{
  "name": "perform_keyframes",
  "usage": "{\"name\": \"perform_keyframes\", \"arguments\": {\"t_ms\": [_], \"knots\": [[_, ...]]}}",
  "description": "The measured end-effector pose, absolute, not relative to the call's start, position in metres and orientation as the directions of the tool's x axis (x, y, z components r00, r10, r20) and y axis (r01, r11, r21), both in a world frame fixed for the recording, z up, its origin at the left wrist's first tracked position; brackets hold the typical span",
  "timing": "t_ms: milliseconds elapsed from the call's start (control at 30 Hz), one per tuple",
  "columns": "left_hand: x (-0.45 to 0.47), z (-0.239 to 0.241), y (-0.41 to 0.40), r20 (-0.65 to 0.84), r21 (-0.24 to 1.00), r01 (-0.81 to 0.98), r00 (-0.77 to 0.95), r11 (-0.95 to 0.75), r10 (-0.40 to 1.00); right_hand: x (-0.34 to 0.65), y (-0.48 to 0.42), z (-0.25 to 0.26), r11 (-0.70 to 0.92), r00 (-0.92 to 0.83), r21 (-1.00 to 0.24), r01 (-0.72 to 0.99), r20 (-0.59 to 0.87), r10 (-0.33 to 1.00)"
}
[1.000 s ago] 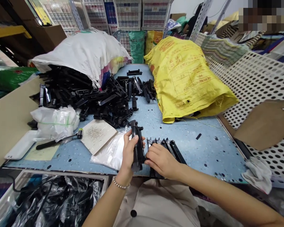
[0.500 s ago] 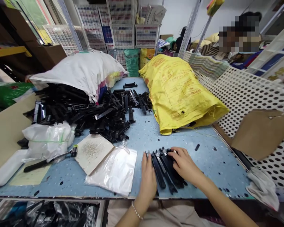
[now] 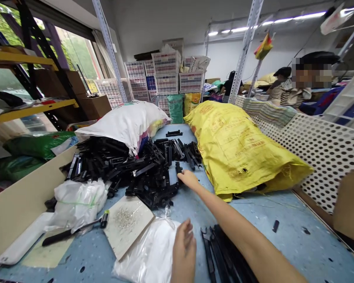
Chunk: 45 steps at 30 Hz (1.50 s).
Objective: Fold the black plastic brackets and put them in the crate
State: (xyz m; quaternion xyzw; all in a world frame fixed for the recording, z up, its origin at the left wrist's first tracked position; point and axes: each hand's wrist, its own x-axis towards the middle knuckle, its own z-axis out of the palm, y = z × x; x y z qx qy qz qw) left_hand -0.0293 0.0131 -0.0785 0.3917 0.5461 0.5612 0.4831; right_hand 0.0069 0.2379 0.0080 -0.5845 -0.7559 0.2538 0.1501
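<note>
My right hand [image 3: 189, 179] is stretched out to the right edge of the heap of black plastic parts [image 3: 147, 188]. Its fingertips are closed on the near end of one long, narrow black part [image 3: 178, 168], which lies on the table. My left hand [image 3: 184, 247] hovers by the clear plastic bags [image 3: 153, 251], its fingers loosely bent and a little blurred, holding nothing. Between it and my right forearm lies a row of black parts [image 3: 215, 251] side by side, partly covered by that forearm.
A white sack [image 3: 126, 122] lies over the heap, and a yellow sack [image 3: 238, 149] lies to the right. A hammer [image 3: 76, 230] and a pale square tile [image 3: 129, 224] are at the left. A perforated white panel [image 3: 336, 145] borders the right side. Co-workers sit beyond it.
My right hand has left the row of parts and reached forward to a single part by the heap. My left hand has lifted off the row. The camera has tilted up.
</note>
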Motion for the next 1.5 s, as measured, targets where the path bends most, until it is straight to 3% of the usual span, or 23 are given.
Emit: {"name": "perform_keyframes", "arguments": {"t_ms": [133,200,233,300,400,567,700,767,833,900,933,1000,1033,1100,1133,1200,1267,1300,1367,1500], "knots": [[-0.042,-0.045,0.053,-0.191,0.917,-0.392,-0.27,0.073,0.944,0.061,0.172,0.003,0.294,-0.364,-0.562,0.773,-0.014,0.931],[-0.039,-0.031,0.066,-0.181,0.904,-0.425,-0.271,0.051,0.945,0.087,0.129,0.003,0.405,-0.482,-0.572,0.714,0.018,0.876],[-0.036,-0.025,0.068,-0.162,0.919,-0.392,-0.273,0.044,0.948,0.098,0.11,0.004,0.532,-0.58,-0.578,0.619,0.121,0.806],[-0.03,-0.016,0.062,-0.105,0.966,-0.256,-0.273,0.033,0.956,0.116,0.086,0.008,0.646,-0.602,-0.57,0.507,0.301,0.739],[-0.023,-0.006,0.038,-0.015,0.997,-0.072,-0.217,-0.001,0.976,0.129,0.084,0.018,0.704,-0.511,-0.449,0.551,0.486,0.709],[-0.028,0.012,0.001,0.04,0.99,0.14,-0.137,-0.02,0.99,0.125,0.102,0.034,0.844,-0.708,-0.075,0.532,0.508,0.491],[-0.038,0.023,-0.015,0.052,0.96,0.28,-0.092,-0.024,0.994,0.124,0.098,0.042,0.909,-0.805,0.012,0.417,0.469,0.363],[-0.039,0.028,-0.023,0.052,0.939,0.342,-0.064,-0.027,0.997,0.123,0.092,0.042,0.929,-0.813,-0.098,0.356,0.458,0.36],[-0.039,0.032,-0.029,0.067,0.915,0.401,-0.061,-0.038,0.996,0.121,0.082,0.04,0.864,-0.77,-0.38,0.329,0.422,0.479],[-0.038,0.035,-0.034,0.079,0.882,0.469,-0.068,-0.038,0.995,0.115,0.072,0.037,0.583,-0.689,-0.75,0.313,0.243,0.682],[-0.039,0.036,-0.035,0.077,0.866,0.499,-0.068,-0.033,0.995,0.113,0.067,0.035,0.394,-0.662,-0.87,0.295,0.111,0.741],[-0.042,0.035,-0.035,0.061,0.85,0.527,-0.062,-0.019,0.996,0.11,0.061,0.034,0.131,-0.66,-0.947,0.292,-0.1,0.745],[-0.044,0.035,-0.034,0.05,0.854,0.521,-0.06,-0.012,0.997,0.111,0.06,0.035,0.125,-0.669,-0.939,0.32,-0.131,0.731],[-0.049,0.033,-0.033,0.032,0.883,0.469,-0.062,0.001,0.998,0.115,0.062,0.039,0.353,-0.688,-0.842,0.409,-0.029,0.725],[-0.051,0.033,-0.032,0.025,0.901,0.434,-0.063,0.005,0.998,0.118,0.065,0.042,0.52,-0.702,-0.726,0.45,0.072,0.709],[-0.054,0.032,-0.032,0.012,0.93,0.368,-0.047,0.006,0.999,0.124,0.073,0.047,0.805,-0.776,-0.362,0.47,0.265,0.572],[-0.053,0.031,-0.031,0.002,0.952,0.306,-0.013,0.002,1.0,0.126,0.082,0.05,0.919,-0.87,-0.035,0.393,0.309,0.384],[-0.053,0.03,-0.029,0.003,0.961,0.277,-0.003,-0.002,1.0,0.126,0.085,0.05,0.931,-0.898,0.061,0.359,0.295,0.327],[-0.053,0.026,-0.024,0.01,0.976,0.218,-0.019,-0.005,1.0,0.123,0.086,0.049,0.914,-0.896,0.122,0.387,0.284,0.341],[-0.06,0.014,-0.007,0.014,0.988,0.154,-0.205,0.018,0.979,0.113,0.064,0.039,0.868,-0.827,-0.068,0.492,0.276,0.49]]}}
